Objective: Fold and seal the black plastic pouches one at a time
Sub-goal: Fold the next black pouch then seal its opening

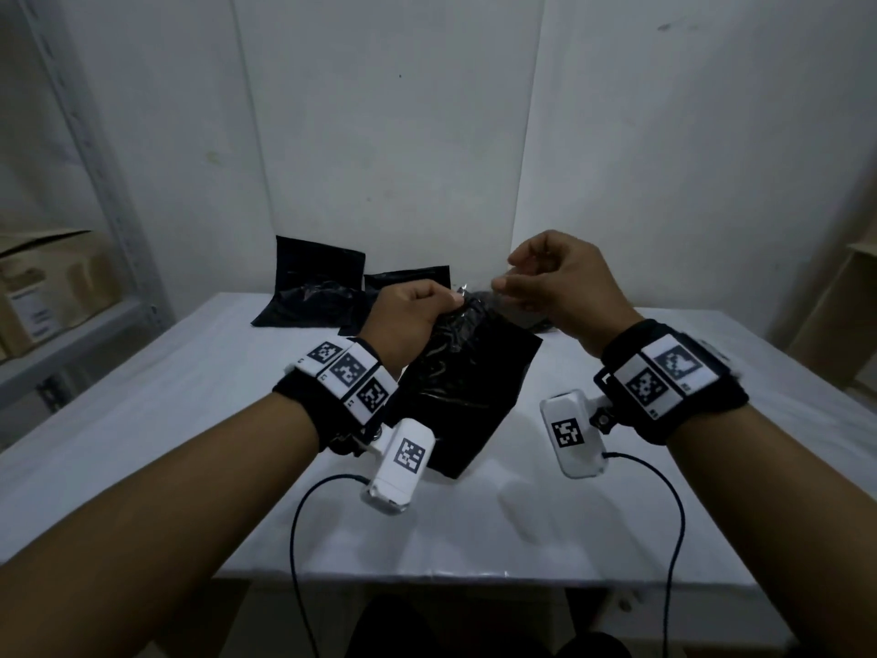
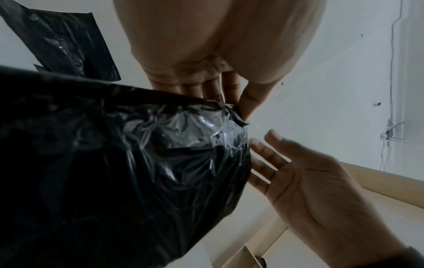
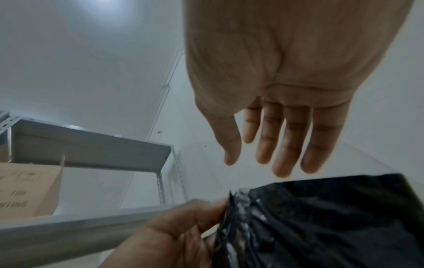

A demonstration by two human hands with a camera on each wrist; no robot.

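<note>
My left hand [image 1: 422, 308] pinches the crumpled top edge of a black plastic pouch [image 1: 462, 387] and holds it up, tilted, over the white table [image 1: 166, 420]. In the left wrist view the thumb and fingers [image 2: 236, 105] clamp the pouch [image 2: 114, 172] at its shiny, wrinkled mouth. My right hand [image 1: 538, 282] hovers just right of that edge, fingers relaxed and holding nothing; the right wrist view shows these fingers [image 3: 275, 145] straight above the pouch [image 3: 332, 217]. Two more black pouches [image 1: 313, 287] lean against the back wall.
A grey metal shelf [image 3: 91, 145] with cardboard boxes [image 1: 47, 287] stands at the left. A pale wooden rack [image 1: 844, 315] is at the right. Wrist camera cables [image 1: 303, 515] hang over the table's front edge.
</note>
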